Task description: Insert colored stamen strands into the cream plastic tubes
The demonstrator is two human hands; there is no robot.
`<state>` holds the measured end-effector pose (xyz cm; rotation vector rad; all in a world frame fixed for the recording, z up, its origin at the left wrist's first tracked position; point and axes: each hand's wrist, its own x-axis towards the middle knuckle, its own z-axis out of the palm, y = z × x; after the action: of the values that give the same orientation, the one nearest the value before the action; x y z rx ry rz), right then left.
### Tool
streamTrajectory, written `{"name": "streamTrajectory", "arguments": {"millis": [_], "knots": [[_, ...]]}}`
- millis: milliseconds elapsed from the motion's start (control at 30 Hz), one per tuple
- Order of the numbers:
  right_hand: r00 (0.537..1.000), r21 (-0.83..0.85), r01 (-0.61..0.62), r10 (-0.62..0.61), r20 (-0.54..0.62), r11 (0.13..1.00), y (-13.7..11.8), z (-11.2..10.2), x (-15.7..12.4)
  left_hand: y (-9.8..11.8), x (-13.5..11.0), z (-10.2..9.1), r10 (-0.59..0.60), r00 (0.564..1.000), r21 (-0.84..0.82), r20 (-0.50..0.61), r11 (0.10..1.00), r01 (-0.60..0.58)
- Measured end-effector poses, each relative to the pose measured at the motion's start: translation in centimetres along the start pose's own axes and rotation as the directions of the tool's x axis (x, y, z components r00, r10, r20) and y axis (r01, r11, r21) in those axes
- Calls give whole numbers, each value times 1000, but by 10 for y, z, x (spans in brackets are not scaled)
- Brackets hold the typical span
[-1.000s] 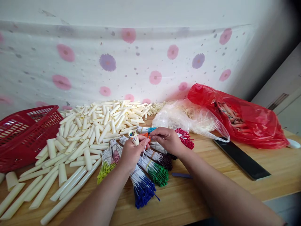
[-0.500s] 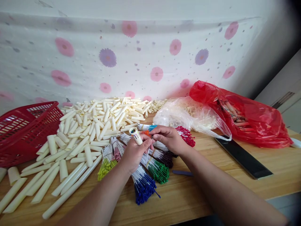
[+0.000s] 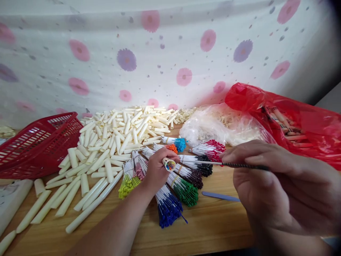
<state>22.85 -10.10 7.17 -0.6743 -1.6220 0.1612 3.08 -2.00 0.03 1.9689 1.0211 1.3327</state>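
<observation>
My left hand is closed around a cream pen barrel, its open end facing me with several coloured bits inside. Close to the camera, my right hand pinches a thin white pen refill that has a dark coiled spring on its near part. The refill points left toward the barrel; whether its far end touches it I cannot tell. Beneath and around my left hand lie banded refill bundles, among them blue, green, yellow, red and black.
A large heap of cream pen barrels covers the back left, beside a red plastic basket. At the back right are a clear plastic bag and a red bag of printed barrels. A purple strip lies on the wooden table.
My right hand has moved from beside the barrel toward the camera and right, holding the refill with its spring. The barrel in my left hand has tipped toward me. The view has shifted slightly.
</observation>
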Motion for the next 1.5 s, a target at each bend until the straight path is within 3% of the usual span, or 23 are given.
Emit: {"name": "streamTrajectory", "arguments": {"millis": [100, 333, 500, 700, 967, 1233, 1500], "knots": [[991, -72, 95, -88, 96, 993, -9, -1, 1, 0, 0, 1, 23, 1000, 16, -8, 1000, -23], [956, -176, 210, -165, 241, 962, -7, 13, 2, 1, 0, 2, 22, 999, 42, 32, 999, -23], [945, -190, 267, -219, 242, 945, -3, 21, -1, 3, -1, 1, 2, 1000, 57, 27, 998, -4], [941, -191, 299, -256, 222, 935, 6, 34, -5, -1, -2, 1, 80, 997, 41, 19, 996, -81], [994, -179, 79, -63, 93, 981, 22, 47, -6, -9, -1, -1, 118, 993, 161, 20, 980, -119], [994, -282, 78, -54, 91, 956, 39, 47, -8, -10, -3, -3, 209, 976, 258, 51, 942, -215], [997, -248, 58, -46, 54, 967, 41, 46, -3, -8, -3, -6, 257, 966, 341, 6, 908, -244]]}}
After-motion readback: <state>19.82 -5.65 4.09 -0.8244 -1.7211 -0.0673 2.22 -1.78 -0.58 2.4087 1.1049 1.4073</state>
